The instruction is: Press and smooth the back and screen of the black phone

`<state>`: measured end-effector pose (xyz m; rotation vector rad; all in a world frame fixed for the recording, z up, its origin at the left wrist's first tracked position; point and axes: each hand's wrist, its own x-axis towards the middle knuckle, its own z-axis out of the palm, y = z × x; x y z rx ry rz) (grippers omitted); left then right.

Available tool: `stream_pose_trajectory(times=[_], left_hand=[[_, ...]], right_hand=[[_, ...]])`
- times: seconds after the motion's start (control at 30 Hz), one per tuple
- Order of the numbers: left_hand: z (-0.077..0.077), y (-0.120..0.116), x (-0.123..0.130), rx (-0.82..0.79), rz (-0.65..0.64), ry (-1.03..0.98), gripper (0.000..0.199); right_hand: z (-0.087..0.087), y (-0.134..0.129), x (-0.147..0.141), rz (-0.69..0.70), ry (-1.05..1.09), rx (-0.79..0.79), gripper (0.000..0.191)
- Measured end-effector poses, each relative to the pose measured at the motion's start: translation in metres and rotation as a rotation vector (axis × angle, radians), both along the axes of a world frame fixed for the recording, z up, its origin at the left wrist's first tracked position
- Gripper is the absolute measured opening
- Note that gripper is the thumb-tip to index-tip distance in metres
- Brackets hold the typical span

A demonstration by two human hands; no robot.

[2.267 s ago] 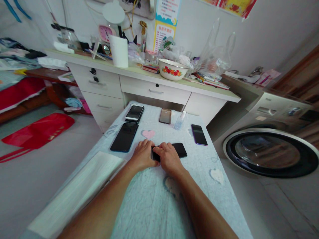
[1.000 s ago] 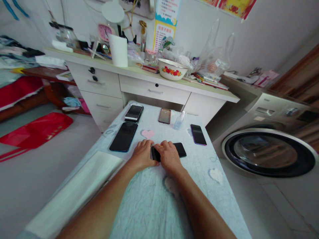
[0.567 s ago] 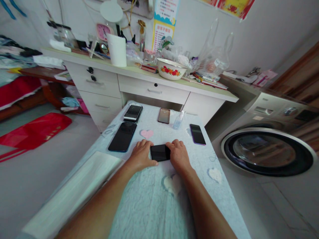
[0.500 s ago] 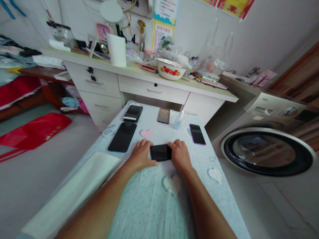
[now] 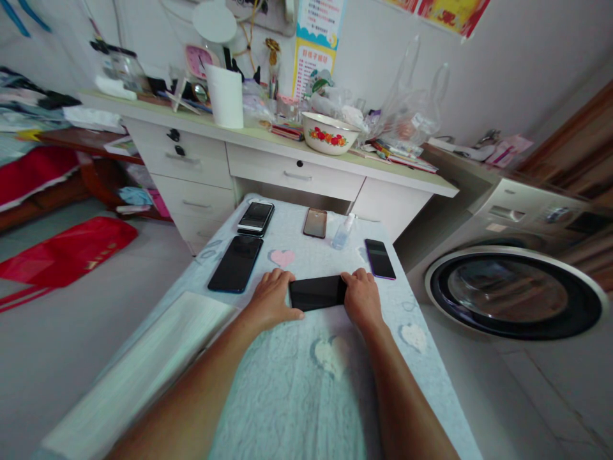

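A black smartphone [image 5: 317,293] lies sideways on the cloth-covered table between my hands, its dark screen facing up. My left hand [image 5: 274,297] grips its left end, thumb at the near edge and fingers at the far edge. At the right end, my right hand [image 5: 363,295] is closed, with thumb and forefinger at the far corner; its other fingers are curled out of sight. A larger dark phone [image 5: 235,263] rests to the left, and a purple-edged phone [image 5: 380,259] to the right. Beyond are a brownish phone or case [image 5: 315,223] and a clear spray bottle [image 5: 343,232].
Stacked phones [image 5: 256,217] lie at the table's far left corner. A long pale, flat box-like thing [image 5: 143,370] runs along the left edge. Behind stands a white drawer desk [image 5: 268,167] bearing a flowered bowl [image 5: 329,134]; a washing machine [image 5: 517,281] is at the right.
My right hand has slid to the right along the smartphone, uncovering more of its screen. My left hand and the smartphone's left end have stayed in place.
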<state>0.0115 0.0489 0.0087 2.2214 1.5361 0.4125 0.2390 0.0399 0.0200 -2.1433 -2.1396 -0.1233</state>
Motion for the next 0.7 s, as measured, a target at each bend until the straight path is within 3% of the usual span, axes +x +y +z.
stream_pose_trajectory(times=[0.37,0.7], left_hand=[[0.0,0.001,-0.001,-0.002,0.002,0.004,0.066],[-0.001,0.0,0.0,0.013,0.0,0.002,0.066]], right_hand=[[-0.003,-0.001,0.003,-0.036,0.008,0.033,0.035],[-0.004,-0.003,-0.026,0.105,0.042,0.036,0.033]])
